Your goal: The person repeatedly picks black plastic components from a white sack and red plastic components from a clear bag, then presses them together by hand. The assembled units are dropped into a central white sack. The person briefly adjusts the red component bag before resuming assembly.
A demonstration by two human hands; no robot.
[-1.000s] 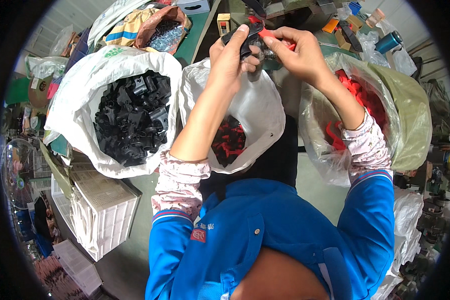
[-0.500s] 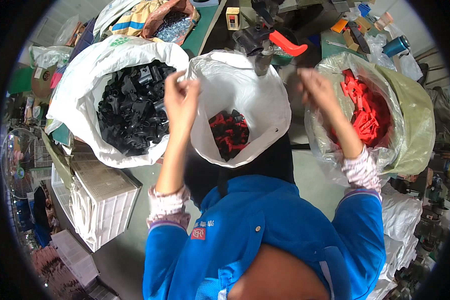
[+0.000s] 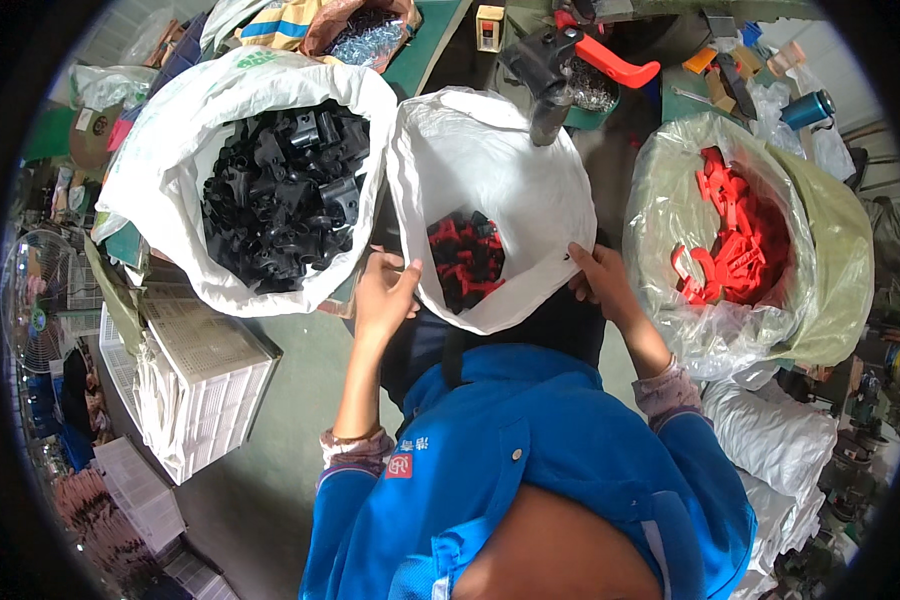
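In front of my body stands a white woven sack, its mouth round and open. Red-and-black plastic parts lie at its bottom. My left hand pinches the sack's near left rim between thumb and fingers. On the opposite side, my right hand grips the near right rim. Just beyond the sack's far rim is a black fixture with a red lever part pointing right.
Left of me, a larger white sack holds black plastic parts. To the right, a plastic-lined green sack contains red levers. White plastic crates stand lower left. A bag of metal pins lies on the far bench.
Both hands have come down toward my body and taken hold of the middle sack's rim. The raised left hand has left the black parts' sack; the right has moved inward from the red parts' sack.
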